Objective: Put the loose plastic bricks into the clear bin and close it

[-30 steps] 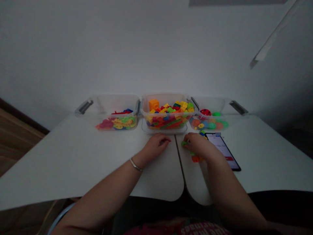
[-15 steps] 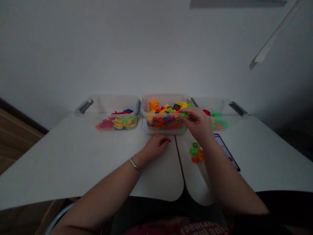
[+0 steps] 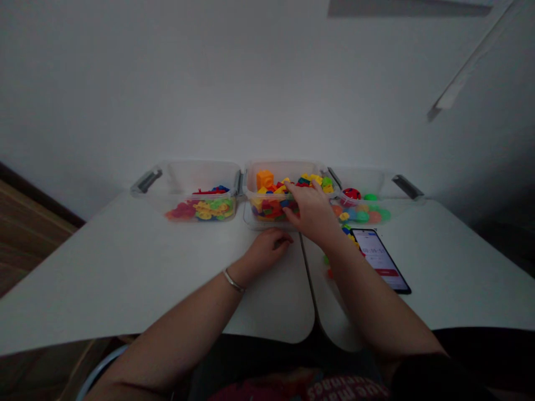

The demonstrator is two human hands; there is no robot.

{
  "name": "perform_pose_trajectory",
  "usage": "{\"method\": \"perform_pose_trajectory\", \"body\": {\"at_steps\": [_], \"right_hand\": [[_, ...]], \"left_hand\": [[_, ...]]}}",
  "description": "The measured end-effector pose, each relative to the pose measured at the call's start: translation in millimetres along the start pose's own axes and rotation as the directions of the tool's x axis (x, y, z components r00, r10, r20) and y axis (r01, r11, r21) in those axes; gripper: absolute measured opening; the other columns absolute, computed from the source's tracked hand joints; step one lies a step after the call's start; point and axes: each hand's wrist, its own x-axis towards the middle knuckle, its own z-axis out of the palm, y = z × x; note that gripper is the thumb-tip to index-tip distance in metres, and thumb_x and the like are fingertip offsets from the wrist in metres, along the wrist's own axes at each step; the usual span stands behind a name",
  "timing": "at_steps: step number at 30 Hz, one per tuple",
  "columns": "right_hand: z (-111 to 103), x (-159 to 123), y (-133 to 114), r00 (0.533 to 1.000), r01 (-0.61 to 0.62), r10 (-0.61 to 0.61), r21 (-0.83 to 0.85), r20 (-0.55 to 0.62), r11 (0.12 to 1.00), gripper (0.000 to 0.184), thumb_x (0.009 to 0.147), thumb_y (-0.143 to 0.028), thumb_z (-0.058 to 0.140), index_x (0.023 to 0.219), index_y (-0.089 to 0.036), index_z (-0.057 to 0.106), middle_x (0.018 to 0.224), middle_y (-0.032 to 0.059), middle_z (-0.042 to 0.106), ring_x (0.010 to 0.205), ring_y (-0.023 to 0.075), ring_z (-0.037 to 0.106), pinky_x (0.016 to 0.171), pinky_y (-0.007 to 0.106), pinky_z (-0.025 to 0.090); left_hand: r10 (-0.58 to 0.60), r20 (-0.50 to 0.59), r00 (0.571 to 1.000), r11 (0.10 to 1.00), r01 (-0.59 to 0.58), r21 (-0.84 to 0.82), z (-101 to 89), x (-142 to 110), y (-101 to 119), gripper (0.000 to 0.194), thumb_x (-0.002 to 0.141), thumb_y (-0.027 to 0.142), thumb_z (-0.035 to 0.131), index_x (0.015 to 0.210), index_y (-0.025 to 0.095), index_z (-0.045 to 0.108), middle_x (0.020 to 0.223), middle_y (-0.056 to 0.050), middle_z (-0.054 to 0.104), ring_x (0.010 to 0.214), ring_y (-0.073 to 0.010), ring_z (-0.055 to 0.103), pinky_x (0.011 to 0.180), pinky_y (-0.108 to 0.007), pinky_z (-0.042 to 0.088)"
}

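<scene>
My right hand (image 3: 313, 211) reaches over the front rim of the middle clear plastic box (image 3: 288, 166), palm down with its fingers apart. Its fingertips are at the colourful toy bricks (image 3: 282, 186) heaped inside, and nothing shows held between them. A large orange block (image 3: 264, 179) sits at the left of the heap; yellow and green bricks (image 3: 326, 184) lie at the right. My left hand (image 3: 271, 246) rests on the table in front of this box, fingers loosely curled in and holding nothing visible. A silver bangle (image 3: 233, 280) is on that wrist.
A left clear box (image 3: 200, 167) holds red, yellow, green and blue pieces. The right clear box (image 3: 368, 174) has round coloured pieces. A phone (image 3: 380, 259) with a lit screen lies beside my right forearm, which partly covers several small pieces. A seam splits the white table (image 3: 167, 267).
My right hand has moved left over the middle box, and its pinch on a green brick has opened. The forearm now covers more of the loose pieces. My left hand stays put.
</scene>
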Motion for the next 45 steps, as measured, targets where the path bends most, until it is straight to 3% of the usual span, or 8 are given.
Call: {"method": "perform_pose_trajectory", "body": {"at_steps": [9,15,24,26,29,34,39,45], "right_hand": [[3.6,-2.7,4.0,1.000,0.023,-0.023,0.004,-0.012,1.000,0.057,0.085,-0.024,0.058,0.140,-0.012,0.048,0.120,0.0158,0.067,0.114,0.0313,0.060,0.111,0.054,0.034],[-5.1,-10.3,12.9,0.994,0.087,-0.072,0.192,-0.085,0.977,0.049,0.087,-0.025,0.054,0.135,-0.017,0.052,0.134,0.0132,0.061,0.126,0.0275,0.053,0.110,0.050,0.038],[-36.4,-37.4,35.8,0.966,-0.033,0.105,0.292,-0.235,0.956,0.037,0.089,-0.023,0.050,0.125,-0.023,0.059,0.127,0.0108,0.064,0.119,0.0253,0.058,0.097,0.046,0.050],[-41.5,-47.1,42.8,0.974,-0.107,0.162,0.310,-0.159,0.945,0.034,0.089,-0.024,0.050,0.121,-0.022,0.062,0.121,0.0108,0.066,0.107,0.0245,0.063,0.089,0.044,0.053],[-45.2,-64.3,51.5,0.968,-0.250,0.234,0.260,0.090,0.933,0.029,0.089,-0.027,0.052,0.114,-0.020,0.065,0.110,0.0103,0.069,0.088,0.0218,0.066,0.080,0.040,0.055],[-42.8,-87.5,57.1,0.837,-0.312,0.317,-0.087,0.447,0.946,0.030,0.083,-0.017,0.056,0.110,-0.017,0.070,0.111,0.0129,0.071,0.096,0.0266,0.068,0.087,0.040,0.051],[-39.9,-90.8,55.8,0.761,-0.255,0.419,-0.364,0.496,0.896,0.036,0.078,-0.010,0.056,0.108,-0.018,0.074,0.102,0.0153,0.074,0.101,0.0336,0.066,0.087,0.044,0.048],[-36.1,-86.7,54.9,0.714,-0.265,0.455,-0.396,0.532,0.879,0.029,0.077,-0.015,0.060,0.102,-0.020,0.075,0.097,0.0139,0.075,0.097,0.0323,0.068,0.082,0.040,0.048]], "left_hand": [[0.006,0.000,1.000,1.000,-0.006,0.004,0.4,-0.3,0.3,0.017,0.084,0.014,0.055,0.089,0.018,0.071,0.090,-0.006,0.071,0.086,-0.0193,0.064,0.085,-0.036,0.052],[-0.005,0.011,1.000,1.000,0.004,0.008,-0.3,-0.6,2.7,0.016,0.084,0.013,0.055,0.089,0.017,0.070,0.090,-0.006,0.069,0.085,-0.0187,0.063,0.084,-0.035,0.052],[-0.011,0.026,1.000,0.999,0.010,0.043,1.2,-1.1,-0.2,0.016,0.086,0.016,0.055,0.091,0.018,0.070,0.091,-0.005,0.068,0.084,-0.0176,0.063,0.084,-0.033,0.051],[-0.015,0.024,1.000,0.999,0.014,0.046,1.6,-0.6,-0.9,0.016,0.086,0.017,0.055,0.091,0.018,0.070,0.090,-0.005,0.068,0.085,-0.0179,0.063,0.084,-0.033,0.051],[-0.017,0.032,0.999,0.999,0.015,0.046,1.8,0.3,-0.6,0.016,0.086,0.017,0.055,0.090,0.017,0.070,0.090,-0.005,0.068,0.085,-0.0180,0.062,0.083,-0.033,0.050],[-0.032,0.045,0.998,0.998,0.030,0.049,1.3,0.3,0.6,0.016,0.087,0.016,0.055,0.091,0.017,0.070,0.090,-0.005,0.067,0.083,-0.0172,0.062,0.082,-0.032,0.050],[-0.037,0.038,0.999,0.998,0.035,0.052,1.6,-0.4,-0.4,0.015,0.087,0.017,0.055,0.092,0.017,0.070,0.091,-0.005,0.067,0.085,-0.0179,0.062,0.084,-0.034,0.050],[-0.040,0.046,0.998,0.999,0.038,0.035,0.4,-0.6,-0.6,0.016,0.087,0.016,0.055,0.092,0.017,0.070,0.092,-0.005,0.068,0.085,-0.0174,0.062,0.083,-0.033,0.051]]}}
